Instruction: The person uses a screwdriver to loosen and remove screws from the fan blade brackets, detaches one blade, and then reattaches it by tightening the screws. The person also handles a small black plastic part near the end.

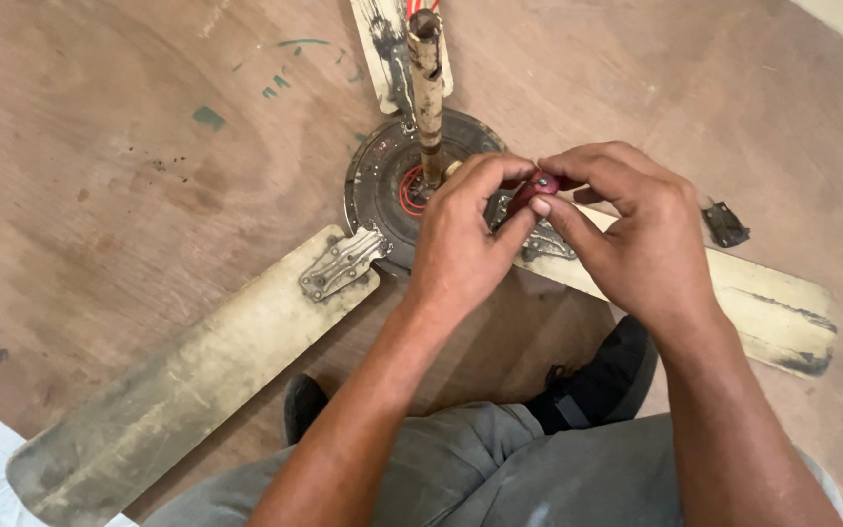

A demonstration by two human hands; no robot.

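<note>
- Right now both hands meet just above the round dark metal motor housing (382,185) of an old ceiling fan that lies on the brown wooden floor (109,146).
- The left hand (461,244) and the right hand (636,229) hold together a small dark red cylindrical part (537,187); the fingers (500,174) of both hands are pinched on it from two sides.
- This red part is in the air, just over the right edge of the motor housing and not touching it, as far as I can see.
- A rusty, dirty metal rod (428,88) stands up from the centre of the motor housing, and red wire (407,190) is coiled around its base.
- Three worn cream-coloured fan blades go out from the motor housing: one long blade (178,381) to the lower left, one (763,312) to the right under the right hand, and one short-looking blade (378,49) behind the rod.
- A small dark metal bracket (726,224) lies on the floor to the right of the motor housing, near the right blade but apart from it.
- Below the motor housing, the person's grey trousers (500,468) and a black shoe (597,381) are visible.
</note>
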